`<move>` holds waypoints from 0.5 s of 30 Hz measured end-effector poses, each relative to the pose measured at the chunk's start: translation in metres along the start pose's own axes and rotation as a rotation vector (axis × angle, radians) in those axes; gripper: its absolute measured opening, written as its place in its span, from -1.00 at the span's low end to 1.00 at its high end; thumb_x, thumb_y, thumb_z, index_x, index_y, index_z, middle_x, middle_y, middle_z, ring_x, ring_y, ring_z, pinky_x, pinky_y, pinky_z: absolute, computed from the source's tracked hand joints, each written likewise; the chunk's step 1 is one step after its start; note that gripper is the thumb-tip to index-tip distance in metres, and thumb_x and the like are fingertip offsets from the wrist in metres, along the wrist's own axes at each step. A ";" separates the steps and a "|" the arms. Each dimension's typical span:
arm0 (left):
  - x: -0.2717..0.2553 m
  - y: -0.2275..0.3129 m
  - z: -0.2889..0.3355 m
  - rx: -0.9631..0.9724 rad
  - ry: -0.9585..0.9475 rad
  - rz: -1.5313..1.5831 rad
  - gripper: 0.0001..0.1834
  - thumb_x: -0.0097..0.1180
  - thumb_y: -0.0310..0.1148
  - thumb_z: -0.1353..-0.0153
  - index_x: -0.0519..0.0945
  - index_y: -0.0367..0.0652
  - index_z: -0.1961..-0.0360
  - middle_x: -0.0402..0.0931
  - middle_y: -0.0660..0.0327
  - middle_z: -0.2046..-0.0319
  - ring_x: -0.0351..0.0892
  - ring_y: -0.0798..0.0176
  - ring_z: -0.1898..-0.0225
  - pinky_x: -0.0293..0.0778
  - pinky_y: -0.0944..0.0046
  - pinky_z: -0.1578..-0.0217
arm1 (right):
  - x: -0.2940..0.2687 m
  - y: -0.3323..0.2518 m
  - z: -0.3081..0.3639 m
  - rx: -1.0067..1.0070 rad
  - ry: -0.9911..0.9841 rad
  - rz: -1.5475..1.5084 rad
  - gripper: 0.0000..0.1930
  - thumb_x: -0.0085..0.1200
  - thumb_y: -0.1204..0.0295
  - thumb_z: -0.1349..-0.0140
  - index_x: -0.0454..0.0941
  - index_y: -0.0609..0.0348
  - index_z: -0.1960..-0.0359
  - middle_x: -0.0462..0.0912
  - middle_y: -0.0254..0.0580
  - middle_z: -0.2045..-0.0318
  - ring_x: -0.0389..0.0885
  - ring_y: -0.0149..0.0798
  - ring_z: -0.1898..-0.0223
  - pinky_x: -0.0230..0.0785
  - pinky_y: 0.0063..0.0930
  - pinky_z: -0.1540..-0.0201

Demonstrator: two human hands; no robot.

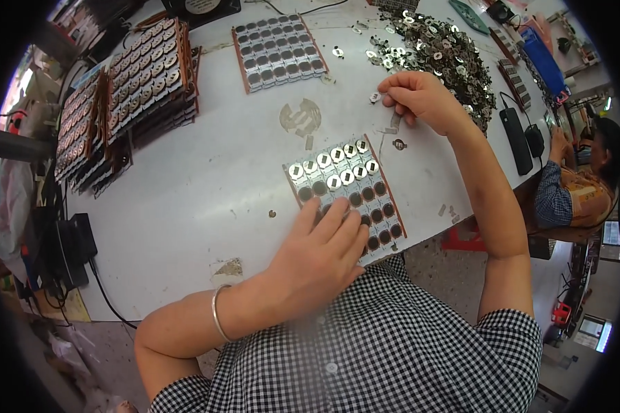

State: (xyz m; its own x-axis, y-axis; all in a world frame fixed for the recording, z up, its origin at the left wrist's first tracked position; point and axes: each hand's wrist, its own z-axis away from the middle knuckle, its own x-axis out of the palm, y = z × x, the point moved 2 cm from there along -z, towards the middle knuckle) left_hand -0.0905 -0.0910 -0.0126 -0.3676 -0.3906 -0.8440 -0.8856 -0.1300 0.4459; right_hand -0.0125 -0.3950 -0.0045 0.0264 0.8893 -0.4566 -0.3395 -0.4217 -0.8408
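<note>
A panel of small circuit boards (382, 187) lies in front of me, close to the table's near edge. Shiny round metal clips (334, 155) sit on its far rows, while the nearer rows show bare dark discs. Spread fingers of my left hand (324, 241) rest on the panel's near left part and hide some of its discs. My right hand (424, 102) is beyond the panel, by the heap of loose clips, thumb and forefinger pinched at a small silvery clip (375, 98). Another loose clip (399, 144) lies on the table below that hand.
A large heap of metal clips (455, 58) covers the far right. Another panel with dark discs (280, 51) lies at the back. Tall stacks of clip-covered panels (150, 72) stand at the left. A black power strip (515, 141) is at the right edge; a co-worker (579, 182) sits beyond.
</note>
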 end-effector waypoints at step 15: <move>0.000 0.000 0.001 0.011 0.033 -0.002 -0.33 0.51 -0.21 0.09 0.62 -0.31 -0.06 0.50 -0.03 -0.10 0.44 -0.14 -0.27 0.28 -0.24 -0.29 | 0.029 -0.002 0.013 -0.254 0.195 0.255 -0.82 0.32 0.50 -0.25 0.63 0.21 0.14 0.57 -0.52 0.43 0.45 -0.62 0.43 0.34 -0.68 0.35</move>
State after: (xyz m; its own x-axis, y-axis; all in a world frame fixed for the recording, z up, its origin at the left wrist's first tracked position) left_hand -0.0912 -0.0903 -0.0131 -0.3560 -0.4203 -0.8347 -0.8895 -0.1215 0.4405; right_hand -0.0236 -0.3661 -0.0118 0.1572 0.7105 -0.6859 -0.1160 -0.6764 -0.7273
